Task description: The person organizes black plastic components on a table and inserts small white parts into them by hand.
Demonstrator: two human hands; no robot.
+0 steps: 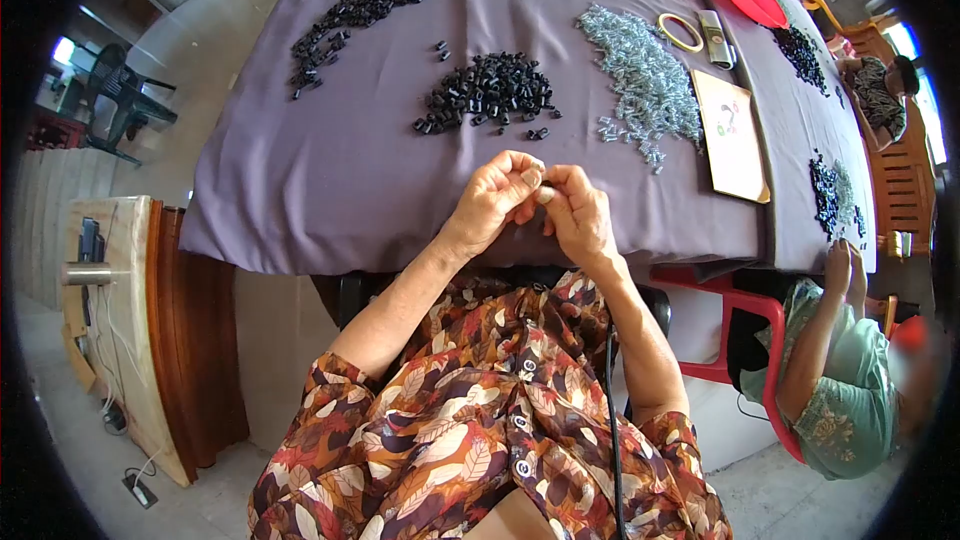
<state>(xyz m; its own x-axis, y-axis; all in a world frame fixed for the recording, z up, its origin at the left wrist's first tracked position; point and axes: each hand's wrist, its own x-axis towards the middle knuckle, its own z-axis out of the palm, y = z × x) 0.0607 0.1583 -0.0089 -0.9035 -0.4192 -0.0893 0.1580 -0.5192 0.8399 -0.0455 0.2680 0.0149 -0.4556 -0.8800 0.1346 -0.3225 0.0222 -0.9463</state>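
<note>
1. Between our fingertips is a small dark piece; it is mostly hidden, so we cannot tell which way it points or how its long axis runs. We have it just above the near part of the cloth-covered tabletop.
2. Our left hand is nearly closed, thumb and fingers drawn to a narrow pinch at the piece.
3. Our right hand is curled just as narrowly, its fingertips meeting those of the left around the piece; we cannot tell which hand bears it.
4. Beyond our hands we see a black bead pile, with a curved black bead scatter farther off to the left.
5. To our right spreads a clear bead heap, and beside it a pale card lies flat, its long axis running away from us, the far end leaning slightly left.
6. A yellow tape ring lies beyond the card.
</note>
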